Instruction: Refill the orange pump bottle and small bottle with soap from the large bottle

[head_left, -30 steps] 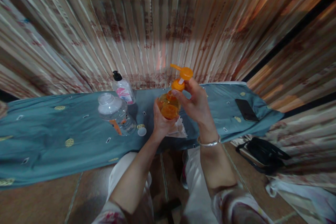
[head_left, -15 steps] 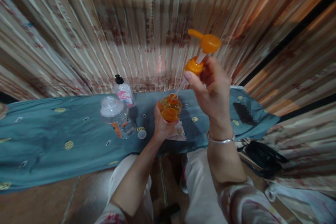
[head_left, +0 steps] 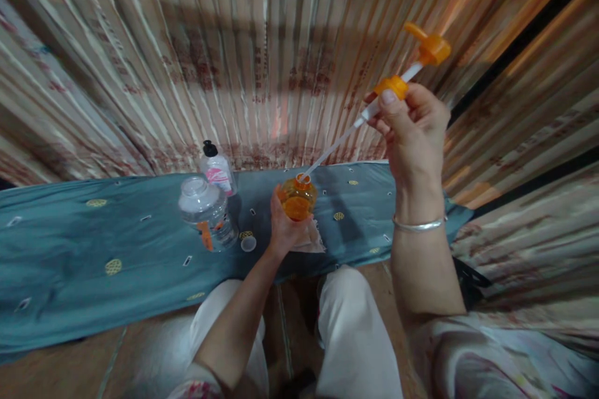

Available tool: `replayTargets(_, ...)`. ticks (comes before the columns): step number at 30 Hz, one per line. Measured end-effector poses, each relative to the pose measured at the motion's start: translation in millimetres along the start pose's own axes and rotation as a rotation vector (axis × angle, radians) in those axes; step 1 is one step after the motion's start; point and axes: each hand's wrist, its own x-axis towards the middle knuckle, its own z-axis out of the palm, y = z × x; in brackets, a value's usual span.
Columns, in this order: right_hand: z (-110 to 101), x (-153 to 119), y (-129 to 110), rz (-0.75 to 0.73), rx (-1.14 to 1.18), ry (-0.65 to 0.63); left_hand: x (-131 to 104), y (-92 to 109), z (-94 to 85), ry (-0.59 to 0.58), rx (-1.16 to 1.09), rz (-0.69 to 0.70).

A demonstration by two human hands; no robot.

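My left hand [head_left: 287,224] is wrapped round an amber see-through bottle [head_left: 299,199], which stands on or just over a small pale cloth [head_left: 311,240]. Its round mouth is uncapped and faces up. Up and to the right, my right hand [head_left: 414,121] pinches the orange collar of a pump dispenser [head_left: 394,86] between thumb and fingers. The orange pump head tilts up to the right. From the collar a thin white tube slants down to the left, and its lower end is at the bottle's mouth.
Left of the bottle stand a large clear jar [head_left: 206,215] and a clear pump bottle [head_left: 219,168] with a black top. A small round cap [head_left: 248,244] lies by the jar. A green patterned cloth [head_left: 154,243] covers the narrow bench, against a striped curtain [head_left: 224,62].
My right hand has moved right and up with the pump, drawing far more of the tube into sight and tilting it. My left hand keeps its hold on the bottle.
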Motion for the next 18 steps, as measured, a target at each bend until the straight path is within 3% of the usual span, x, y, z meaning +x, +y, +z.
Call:
replayTargets(6,4.8,-1.8,-8.0,-0.070,0.011,-0.145,0.4,-2.2,0.8,0.008,0.034,0.042)
replayTargets(18,-0.1,-5.7,-18.4,-0.051,-0.030,-0.091,-0.3,0.8,1.3,0.000,0.051,0.014)
